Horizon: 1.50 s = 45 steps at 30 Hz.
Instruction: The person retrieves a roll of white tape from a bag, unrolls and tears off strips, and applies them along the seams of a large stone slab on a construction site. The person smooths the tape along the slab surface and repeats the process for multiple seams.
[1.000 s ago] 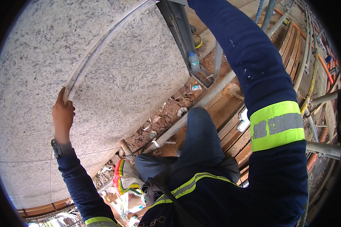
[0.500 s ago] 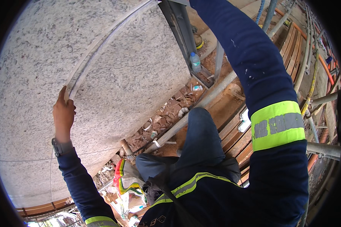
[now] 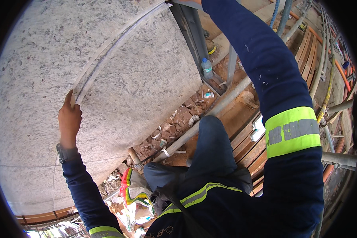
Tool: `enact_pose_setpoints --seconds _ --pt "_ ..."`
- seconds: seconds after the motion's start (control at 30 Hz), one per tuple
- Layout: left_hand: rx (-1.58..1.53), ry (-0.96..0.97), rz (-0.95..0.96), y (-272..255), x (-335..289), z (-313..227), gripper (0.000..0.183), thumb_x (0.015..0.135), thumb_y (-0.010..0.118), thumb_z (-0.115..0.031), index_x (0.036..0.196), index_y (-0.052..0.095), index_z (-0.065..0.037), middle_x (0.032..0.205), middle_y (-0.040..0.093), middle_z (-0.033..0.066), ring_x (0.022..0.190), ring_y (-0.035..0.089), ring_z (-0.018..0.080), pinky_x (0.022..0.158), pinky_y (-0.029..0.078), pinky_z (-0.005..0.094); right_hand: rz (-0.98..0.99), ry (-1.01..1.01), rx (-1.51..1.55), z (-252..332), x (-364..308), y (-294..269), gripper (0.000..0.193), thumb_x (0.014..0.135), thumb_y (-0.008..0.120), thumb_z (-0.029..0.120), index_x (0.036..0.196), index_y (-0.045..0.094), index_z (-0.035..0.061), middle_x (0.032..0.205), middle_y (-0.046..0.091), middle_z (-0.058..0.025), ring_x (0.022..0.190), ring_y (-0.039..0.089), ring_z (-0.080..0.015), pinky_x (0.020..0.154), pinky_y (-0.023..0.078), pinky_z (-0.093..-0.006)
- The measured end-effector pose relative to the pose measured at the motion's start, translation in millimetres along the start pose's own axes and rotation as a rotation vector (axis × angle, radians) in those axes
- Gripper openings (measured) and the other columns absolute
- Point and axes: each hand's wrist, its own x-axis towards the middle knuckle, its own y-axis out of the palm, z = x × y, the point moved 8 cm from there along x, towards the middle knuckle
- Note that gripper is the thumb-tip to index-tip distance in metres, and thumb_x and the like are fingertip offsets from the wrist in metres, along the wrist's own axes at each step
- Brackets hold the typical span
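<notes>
A long, pale straightedge bar (image 3: 93, 68) lies along a rough, speckled grey-white wall (image 3: 146, 83), looking bent by the lens. Its lower end is in my left hand (image 3: 70, 121), with the thumb and fingers closed around it and the index finger stretched along its edge. I wear a dark watch (image 3: 66, 154) on that wrist. My right arm (image 3: 261, 67) reaches up past the bar's far end. Only a sliver of my right hand (image 3: 195, 1) shows at the top edge, next to a grey metal upright (image 3: 188, 31); its fingers are cut off.
Broken rubble (image 3: 172, 127) lines the wall's foot. A scaffold pipe (image 3: 222, 105) runs diagonally past my knee. A water bottle (image 3: 206, 68) stands by the metal upright. Wooden planks (image 3: 248, 152) and more scaffold tubes are on the right; a striped, colourful sack (image 3: 137, 190) is by my legs.
The view has shifted slightly. My left hand and the bar's lower end appear a little further right; the bar's upper end sits slightly lower in view. The left hand keeps its hold.
</notes>
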Motion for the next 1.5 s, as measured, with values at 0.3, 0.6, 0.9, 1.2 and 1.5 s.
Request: enact_pose_setpoints --seconds 0.3,0.6,0.9,1.2,1.5 --pt "0.098 0.078 -0.075 6 2 21 0.057 0.092 0.051 -0.008 0.149 0.051 -0.011 0.074 0.07 0.0202 0.065 0.069 0.0325 0.064 0.057 0.046 -0.048 0.066 0.076 31 -7 -19 0.027 0.082 0.079 0.023 0.098 0.066 0.0047 0.105 0.068 -0.0191 0.106 0.064 -0.038 0.089 0.051 -0.0481" --pt "0.088 0.031 -0.019 4 5 0 0.057 0.089 0.054 -0.012 0.146 0.053 -0.007 0.09 0.071 0.0313 0.085 0.069 0.0481 0.079 0.054 0.0572 -0.05 0.051 -0.021 22 -14 -24 0.017 0.088 0.073 0.022 0.088 0.074 0.0043 0.111 0.068 -0.0237 0.111 0.063 -0.0416 0.096 0.05 -0.0506" --pt "0.049 0.07 -0.032 14 10 2 0.057 0.09 0.053 -0.011 0.147 0.052 -0.008 0.09 0.071 0.0304 0.082 0.069 0.047 0.077 0.054 0.0552 0.051 0.017 0.008 2 -5 -13 0.034 0.078 0.081 0.038 0.086 0.078 0.0058 0.101 0.067 -0.0201 0.106 0.063 -0.0374 0.095 0.05 -0.0464" --pt "-0.002 0.01 -0.034 2 2 -1 0.057 0.092 0.05 -0.011 0.149 0.052 -0.01 0.073 0.071 0.0183 0.062 0.071 0.0299 0.065 0.058 0.0447 0.085 0.093 -0.053 19 -1 -15 0.052 0.074 0.082 0.052 0.081 0.078 0.0007 0.089 0.074 -0.0228 0.092 0.072 -0.0405 0.082 0.056 -0.0479" --pt "0.01 -0.004 -0.017 1 0 3 0.059 0.092 0.047 -0.01 0.151 0.051 -0.017 0.072 0.071 0.0145 0.058 0.07 0.0235 0.061 0.058 0.0404 -0.012 0.172 -0.118 29 -4 -7 0.076 0.071 0.082 0.062 0.091 0.075 -0.0108 0.097 0.073 -0.0313 0.097 0.072 -0.0444 0.087 0.057 -0.0489"
